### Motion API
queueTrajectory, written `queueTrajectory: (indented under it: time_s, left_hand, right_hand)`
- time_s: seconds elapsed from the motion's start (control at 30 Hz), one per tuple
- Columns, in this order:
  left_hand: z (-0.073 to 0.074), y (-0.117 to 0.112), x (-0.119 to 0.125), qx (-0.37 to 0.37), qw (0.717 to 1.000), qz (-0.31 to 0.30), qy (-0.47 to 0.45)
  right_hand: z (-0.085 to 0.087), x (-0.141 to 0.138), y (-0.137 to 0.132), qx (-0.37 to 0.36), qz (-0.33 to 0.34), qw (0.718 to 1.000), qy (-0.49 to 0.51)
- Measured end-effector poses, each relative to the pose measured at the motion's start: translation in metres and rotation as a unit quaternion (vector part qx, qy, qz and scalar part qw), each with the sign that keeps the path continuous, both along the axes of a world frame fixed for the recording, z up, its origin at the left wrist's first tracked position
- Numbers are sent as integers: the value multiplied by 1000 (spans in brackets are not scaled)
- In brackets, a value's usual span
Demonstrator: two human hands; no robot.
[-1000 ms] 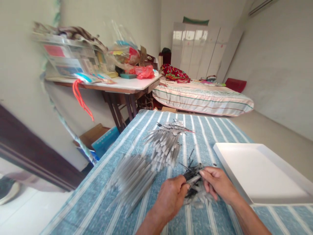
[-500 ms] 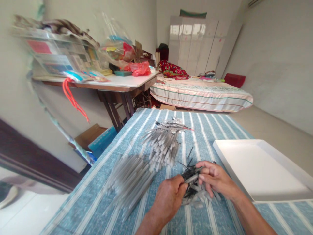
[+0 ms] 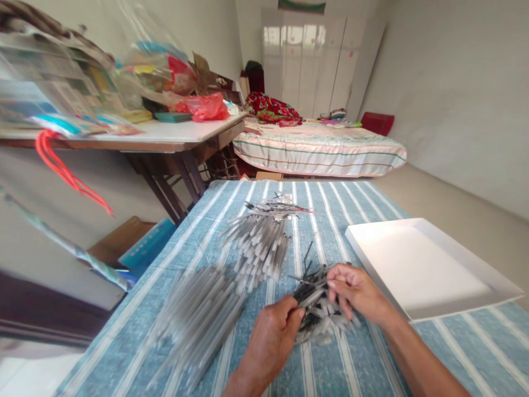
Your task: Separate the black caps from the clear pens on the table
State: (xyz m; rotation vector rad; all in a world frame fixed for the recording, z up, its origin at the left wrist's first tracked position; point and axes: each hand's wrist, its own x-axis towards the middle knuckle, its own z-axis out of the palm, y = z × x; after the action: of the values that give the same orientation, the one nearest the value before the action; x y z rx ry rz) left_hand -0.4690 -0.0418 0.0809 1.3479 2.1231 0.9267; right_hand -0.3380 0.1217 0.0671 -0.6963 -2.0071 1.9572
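My left hand (image 3: 270,333) is closed, thumb against finger, on the end of a slim grey pen-like stick (image 3: 311,296). The fingertips of my right hand (image 3: 357,292) are pinched together just right of that stick; whatever lies between them is too small to make out. Under both hands is a loose pile of small black and grey pieces (image 3: 320,325), partly hidden by my fingers. To the left, many slim grey sticks (image 3: 202,320) lie side by side, slanting and blurred. Behind them is a second heap of grey sticks (image 3: 262,248).
An open white shallow box (image 3: 433,270) is on the right of the striped blue cloth (image 3: 285,380). Thin dark pieces (image 3: 276,207) lie at the far end. Beyond are a cluttered side table (image 3: 165,132) at left and a bed (image 3: 322,154).
My view has turned right, so the scene sits further left. My hands have drawn slightly apart; the left keeps the grey stick, and the right has moved off its far end.
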Motion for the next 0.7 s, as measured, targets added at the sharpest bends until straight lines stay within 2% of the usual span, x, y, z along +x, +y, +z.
queueTrajectory:
  time_s: [0.07,0.23,0.33,0.43,0.53,0.7]
  left_hand:
    - [0,0,1,-2,1000,2,-8]
    - [2,2,4,-4,1000,-1,-27]
    - [5,1,1,-8,999,-18,-39]
    - [9,-2,-9,-25,998,-28,-44]
    - [13,-5,-17,-27,999,-8,-40]
    - [16,-4,-12,-12,999,-16,-50]
  right_hand:
    - [2,-1,-2,16,-17,1000,-11]
    - [4,-4,-13,36,21,998,-36]
    - [3,-1,-11,29,27,999,-25]
    - [3,6,1,41,-9,999,-17]
    - [6,11,8,36,-50,998,7]
    - [6,1,-12,-2,13,1000,2]
